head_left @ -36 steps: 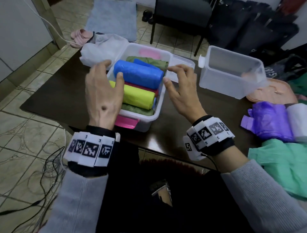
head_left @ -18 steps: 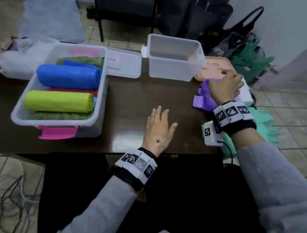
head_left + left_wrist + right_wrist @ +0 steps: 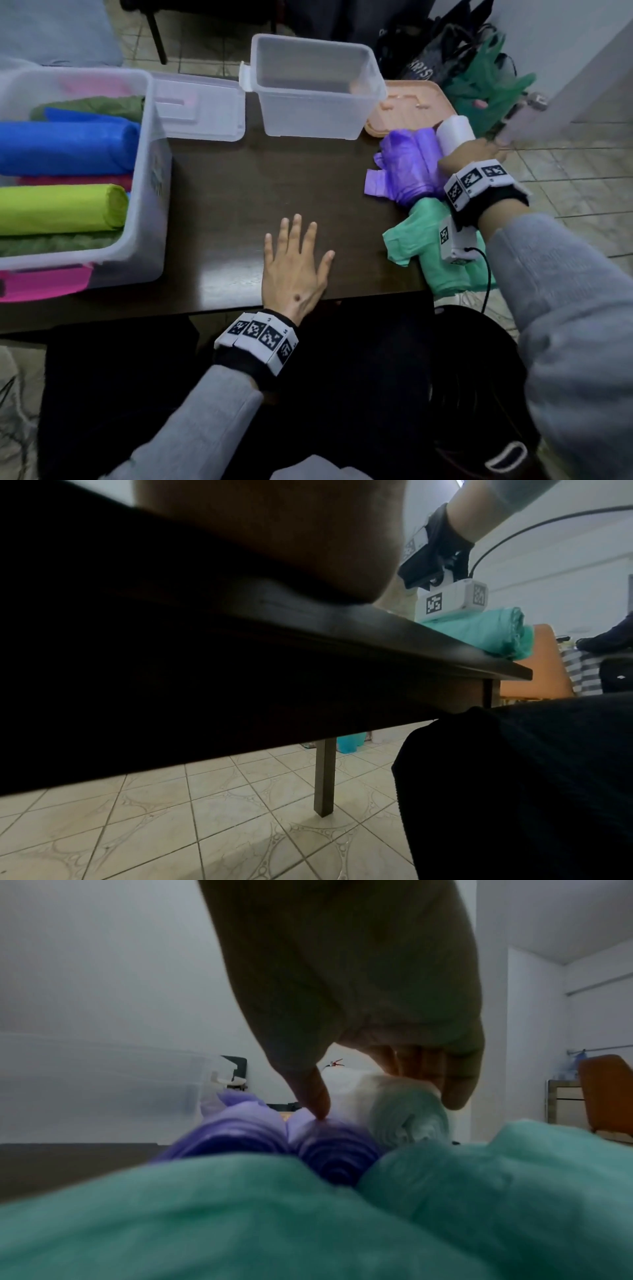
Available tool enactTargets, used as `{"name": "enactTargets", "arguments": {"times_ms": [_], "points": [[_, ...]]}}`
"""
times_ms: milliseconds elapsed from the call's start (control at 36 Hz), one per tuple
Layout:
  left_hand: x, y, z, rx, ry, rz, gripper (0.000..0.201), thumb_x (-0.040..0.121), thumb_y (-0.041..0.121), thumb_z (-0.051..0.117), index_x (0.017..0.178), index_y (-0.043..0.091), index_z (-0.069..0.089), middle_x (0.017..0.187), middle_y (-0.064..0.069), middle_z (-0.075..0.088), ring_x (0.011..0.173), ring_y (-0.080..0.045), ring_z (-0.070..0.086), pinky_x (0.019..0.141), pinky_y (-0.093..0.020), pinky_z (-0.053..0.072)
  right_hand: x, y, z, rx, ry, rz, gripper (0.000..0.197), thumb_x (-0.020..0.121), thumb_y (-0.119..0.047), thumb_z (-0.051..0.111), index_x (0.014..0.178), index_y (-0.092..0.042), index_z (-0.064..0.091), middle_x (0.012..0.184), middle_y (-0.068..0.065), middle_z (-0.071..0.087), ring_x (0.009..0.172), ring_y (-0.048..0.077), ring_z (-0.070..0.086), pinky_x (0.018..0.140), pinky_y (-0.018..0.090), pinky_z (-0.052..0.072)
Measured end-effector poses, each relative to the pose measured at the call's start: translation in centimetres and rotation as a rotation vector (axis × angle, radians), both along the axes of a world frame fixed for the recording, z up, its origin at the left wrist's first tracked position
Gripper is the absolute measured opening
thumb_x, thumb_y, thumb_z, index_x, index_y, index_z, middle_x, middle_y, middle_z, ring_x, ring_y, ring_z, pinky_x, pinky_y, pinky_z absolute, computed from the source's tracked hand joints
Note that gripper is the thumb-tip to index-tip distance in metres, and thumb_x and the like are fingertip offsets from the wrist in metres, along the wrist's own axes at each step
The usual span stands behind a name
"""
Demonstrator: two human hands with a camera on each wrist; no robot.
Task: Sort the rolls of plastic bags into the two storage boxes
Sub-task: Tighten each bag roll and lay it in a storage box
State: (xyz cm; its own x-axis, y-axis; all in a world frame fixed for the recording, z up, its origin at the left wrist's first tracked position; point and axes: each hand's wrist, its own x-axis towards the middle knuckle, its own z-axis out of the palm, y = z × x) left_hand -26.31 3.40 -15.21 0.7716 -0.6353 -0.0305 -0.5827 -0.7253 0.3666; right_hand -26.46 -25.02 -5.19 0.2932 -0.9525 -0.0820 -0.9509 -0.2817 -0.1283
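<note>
A clear storage box (image 3: 150, 178) at the left holds a blue roll (image 3: 68, 147), a yellow-green roll (image 3: 61, 209) and darker green and pink rolls beneath. A second clear box (image 3: 315, 89) stands empty at the back middle. At the table's right edge lie purple rolls (image 3: 407, 164) (image 3: 240, 1131), a white roll (image 3: 454, 132) (image 3: 387, 1110) and mint-green rolls (image 3: 431, 243) (image 3: 240, 1218). My right hand (image 3: 472, 154) (image 3: 377, 1096) curls over the white roll, thumb between it and the purple roll. My left hand (image 3: 294, 260) lies flat on the dark table (image 3: 239, 192), fingers spread.
A clear lid (image 3: 198, 106) lies between the two boxes, and a peach lid (image 3: 411, 102) sits behind the purple rolls. Dark bags (image 3: 428, 51) and green plastic (image 3: 486, 89) crowd the floor beyond the table's right corner. A pink clasp (image 3: 44, 284) juts from the full box.
My left hand left the full box and came to rest flat near the front edge. My right hand crossed to the right pile, then from the purple rolls onto the white roll.
</note>
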Motion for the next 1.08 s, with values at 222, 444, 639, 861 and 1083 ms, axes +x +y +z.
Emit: {"name": "enactTargets", "arguments": {"times_ms": [222,444,639,861,1083], "points": [[-0.1,0.0,-0.2,-0.001,-0.016,-0.003,0.077,0.087,0.06,-0.003,0.151,0.022,0.016,0.159,-0.003,0.006,0.147,-0.019,-0.004,0.117,-0.04,-0.005,0.0,-0.8,-0.2,0.046,0.004,-0.071,0.057,0.087,-0.021,0.054,0.135,0.002,0.034,0.14,0.023,0.04,0.131,0.039,0.039,0.109,0.05,0.03],[-0.1,-0.1,-0.2,0.009,-0.016,0.004,0.076,0.087,0.06,-0.004,0.151,0.022,0.014,0.159,-0.003,0.004,0.147,-0.019,-0.004,0.116,-0.04,-0.007,-0.4,-1.3,-0.3,0.091,-0.073,-0.05,0.058,0.088,-0.027,0.053,0.135,0.003,0.037,0.137,0.023,0.045,0.127,0.039,0.043,0.107,0.052,0.033],[-0.1,0.0,-0.3,0.018,-0.016,0.001,0.075,0.087,0.059,-0.004,0.151,0.023,0.012,0.16,-0.002,0.002,0.147,-0.018,-0.006,0.116,-0.039,-0.008,-1.5,-1.9,0.1,0.113,-0.132,0.119,0.036,0.094,-0.018,0.047,0.126,-0.004,0.051,0.13,0.018,0.051,0.119,0.033,0.051,0.078,0.031,0.034],[-0.1,-0.1,-0.4,0.023,-0.013,-0.001,0.078,0.085,0.06,-0.006,0.151,0.023,0.012,0.16,-0.002,0.002,0.147,-0.018,-0.006,0.116,-0.039,-0.008,1.5,-2.8,1.5,0.134,-0.298,0.006,0.058,0.085,-0.027,0.055,0.135,0.0,0.039,0.137,0.021,0.046,0.126,0.037,0.045,0.104,0.044,0.039],[0.0,-0.1,-0.4,0.016,-0.011,-0.013,0.076,0.086,0.058,-0.005,0.151,0.022,0.013,0.159,-0.003,0.004,0.147,-0.019,-0.005,0.116,-0.039,-0.007,3.1,3.1,3.2,0.225,-0.403,0.313,0.067,0.084,-0.035,0.055,0.139,-0.005,0.033,0.133,0.018,0.049,0.119,0.036,0.048,0.097,0.04,0.042]]}}
